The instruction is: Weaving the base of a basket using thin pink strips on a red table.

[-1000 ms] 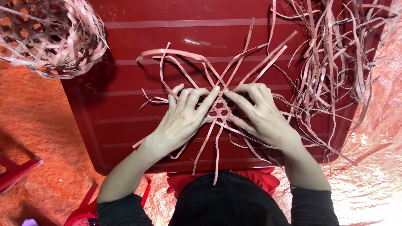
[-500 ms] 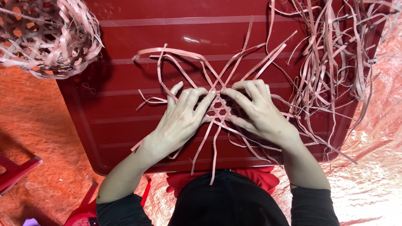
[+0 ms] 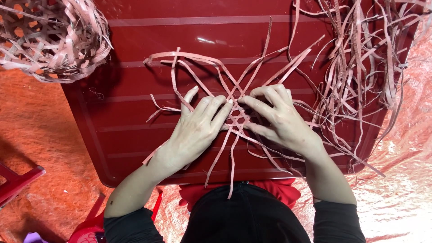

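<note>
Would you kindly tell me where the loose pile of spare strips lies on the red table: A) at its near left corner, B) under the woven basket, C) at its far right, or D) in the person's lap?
C: the loose strips are heaped at the far right of the red table, beyond the right hand.

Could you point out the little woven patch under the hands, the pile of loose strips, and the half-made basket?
woven patch (image 3: 237, 118), head view, its crossing centre.
pile of loose strips (image 3: 360, 58), head view, mid-bundle.
half-made basket (image 3: 54, 40), head view, its open-weave wall.
</note>
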